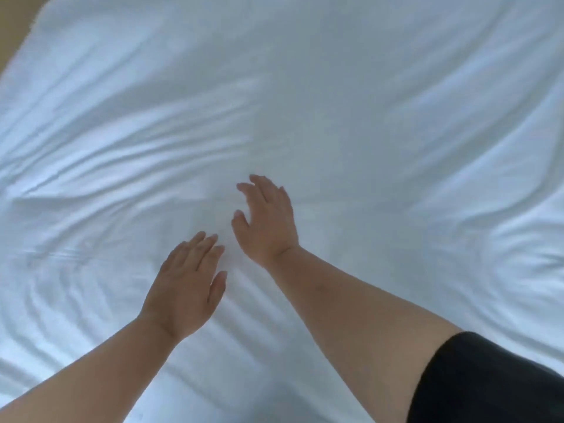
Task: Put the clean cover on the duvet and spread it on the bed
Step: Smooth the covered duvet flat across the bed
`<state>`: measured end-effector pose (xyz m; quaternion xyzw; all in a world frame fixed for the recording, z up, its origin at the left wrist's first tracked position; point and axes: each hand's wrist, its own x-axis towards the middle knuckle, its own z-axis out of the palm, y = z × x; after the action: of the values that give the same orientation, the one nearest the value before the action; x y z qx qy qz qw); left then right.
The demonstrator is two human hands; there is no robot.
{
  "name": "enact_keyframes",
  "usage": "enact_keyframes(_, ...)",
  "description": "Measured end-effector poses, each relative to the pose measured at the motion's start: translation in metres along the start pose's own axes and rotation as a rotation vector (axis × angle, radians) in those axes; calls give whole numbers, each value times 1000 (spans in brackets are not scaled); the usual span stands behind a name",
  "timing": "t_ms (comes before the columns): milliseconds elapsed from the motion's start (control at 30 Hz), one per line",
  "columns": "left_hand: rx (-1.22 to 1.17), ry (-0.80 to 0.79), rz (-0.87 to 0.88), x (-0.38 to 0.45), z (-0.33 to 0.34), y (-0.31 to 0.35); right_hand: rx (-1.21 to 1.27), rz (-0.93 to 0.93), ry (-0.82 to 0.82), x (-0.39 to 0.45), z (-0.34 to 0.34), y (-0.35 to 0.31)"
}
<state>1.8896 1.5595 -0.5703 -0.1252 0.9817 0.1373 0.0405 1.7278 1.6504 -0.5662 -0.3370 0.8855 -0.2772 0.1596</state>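
White duvet cover (pixel 335 102), wrinkled, spread across nearly all I see. My left hand (pixel 186 285) and right hand (pixel 267 221) lie over its near middle, fingers straight and loosely apart, gripping nothing; whether they touch the cloth I cannot tell. Black sleeve (pixel 488 383) lower right; tan floor (pixel 18 19) upper left. No writing is legible.

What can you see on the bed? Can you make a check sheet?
Surface: white cloth spread wide, covering nearly the whole view.
Job's things: the same white cloth, rippled with creases at left and right; whether it is the cover cannot be told.
Clutter: nothing seen.
Grips: left hand and right hand open, palms down over the cloth.
Cables: nothing seen.
Surroundings: tan floor at top left; black sleeve at bottom right.
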Motion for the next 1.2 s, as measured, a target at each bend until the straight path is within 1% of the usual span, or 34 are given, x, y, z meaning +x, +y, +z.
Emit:
enact_keyframes(67,-7,-32,145,38,18,83,38,32,53,-29,-60,72)
enact_keyframes(133,-33,-70,300,76,36,175,31,152,140,-69,-131,164)
enact_keyframes(267,-62,-103,639,142,82,383,-107,491,315,-189,-277,364)
enact_keyframes(333,-67,-88,774,164,105,485,-170,701,397,-262,-336,454)
enact_keyframes(367,-86,-90,823,171,123,541,-196,812,412,-306,-363,502)
enact_keyframes(433,-103,-119,882,178,140,605,-234,987,395,-369,-393,559)
enact_keyframes(500,-85,-184,939,180,170,669,-249,1155,330,-431,-416,613)
enact_keyframes(567,-27,-291,972,180,193,710,-243,1218,254,-463,-422,646)
enact_keyframes(633,21,-365,974,184,212,731,-255,1182,244,-456,-416,664)
enact_keyframes(667,43,-391,953,190,218,734,-264,1160,264,-441,-410,668)
enact_keyframes(700,71,-382,929,201,222,733,-269,1158,290,-419,-404,670)
enact_keyframes(767,150,-326,852,235,222,718,-265,1180,343,-363,-395,676)
enact_keyframes(800,193,-305,786,257,218,703,-259,1174,350,-329,-393,676)
enact_keyframes(867,256,-276,625,310,202,654,-230,1091,305,-244,-384,663)
enact_keyframes(933,297,-231,477,358,180,592,-291,869,191,-149,-358,626)
enact_keyframes(1033,417,-203,250,391,142,471,-362,450,-76,-31,-290,519)
enact_keyframes(1100,444,-204,14,378,114,375,-338,218,-202,6,-244,450)
enact_keyframes(1133,448,-206,-107,363,100,328,-325,115,-263,9,-231,424)
enact_keyframes(1167,450,-210,-212,344,86,286,-314,24,-305,7,-225,410)
enact_keyframes(1200,447,-210,-308,324,75,252,-293,-44,-312,2,-225,405)
